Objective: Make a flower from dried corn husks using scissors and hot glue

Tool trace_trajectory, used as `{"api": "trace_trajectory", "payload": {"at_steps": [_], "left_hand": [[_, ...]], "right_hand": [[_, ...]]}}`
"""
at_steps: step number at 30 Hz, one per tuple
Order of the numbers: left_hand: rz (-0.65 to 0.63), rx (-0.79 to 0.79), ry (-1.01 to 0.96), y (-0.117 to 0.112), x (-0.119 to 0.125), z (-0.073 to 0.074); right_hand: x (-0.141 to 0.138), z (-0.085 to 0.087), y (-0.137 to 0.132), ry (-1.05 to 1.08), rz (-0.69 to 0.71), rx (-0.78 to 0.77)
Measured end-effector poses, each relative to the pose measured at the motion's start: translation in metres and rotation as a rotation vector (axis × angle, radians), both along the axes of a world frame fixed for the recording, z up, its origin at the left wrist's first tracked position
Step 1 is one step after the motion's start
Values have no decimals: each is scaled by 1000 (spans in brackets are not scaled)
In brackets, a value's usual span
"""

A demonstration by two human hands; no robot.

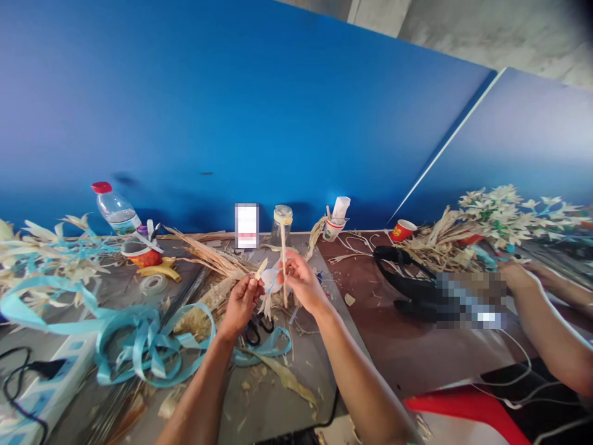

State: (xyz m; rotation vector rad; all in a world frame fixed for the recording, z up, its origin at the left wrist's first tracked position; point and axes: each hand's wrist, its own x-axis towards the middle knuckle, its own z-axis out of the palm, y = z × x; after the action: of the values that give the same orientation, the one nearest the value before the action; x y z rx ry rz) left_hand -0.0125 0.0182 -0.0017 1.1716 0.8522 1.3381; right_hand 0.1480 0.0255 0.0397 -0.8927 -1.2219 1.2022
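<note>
Pinched between the thumb and fingers of my left hand (pixel 243 303) is a small pale petal-shaped piece of husk (pixel 262 267), its tip pointing up. My right hand (pixel 301 281) grips a thin pale wooden stick (pixel 284 238), held nearly upright. The two hands are close together over the grey table, the husk piece slightly apart from the stick. A whitish round object (pixel 271 281) shows between them, partly hidden; I cannot make out what it is. Below lie the black handles of scissors (pixel 252 334). A bundle of dry husk strips (pixel 213 254) lies beyond my left hand.
Light-blue ribbon (pixel 139 346) is heaped at left near a white power strip (pixel 69 364). Along the back stand a bottle (pixel 115 210), a glass jar (pixel 281 225) and a paper cup (pixel 334 228). Another person's arm (pixel 546 321) rests at right, by a black bag-like item (pixel 407 287).
</note>
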Motion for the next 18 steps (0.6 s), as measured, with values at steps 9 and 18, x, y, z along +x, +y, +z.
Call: {"api": "trace_trajectory", "payload": {"at_steps": [9, 18], "left_hand": [[-9, 72, 129, -3, 0, 3], [19, 127, 260, 1, -2, -6]], "right_hand": [[-13, -8, 2, -485, 43, -4], [-7, 6, -4, -529, 186, 74]]}}
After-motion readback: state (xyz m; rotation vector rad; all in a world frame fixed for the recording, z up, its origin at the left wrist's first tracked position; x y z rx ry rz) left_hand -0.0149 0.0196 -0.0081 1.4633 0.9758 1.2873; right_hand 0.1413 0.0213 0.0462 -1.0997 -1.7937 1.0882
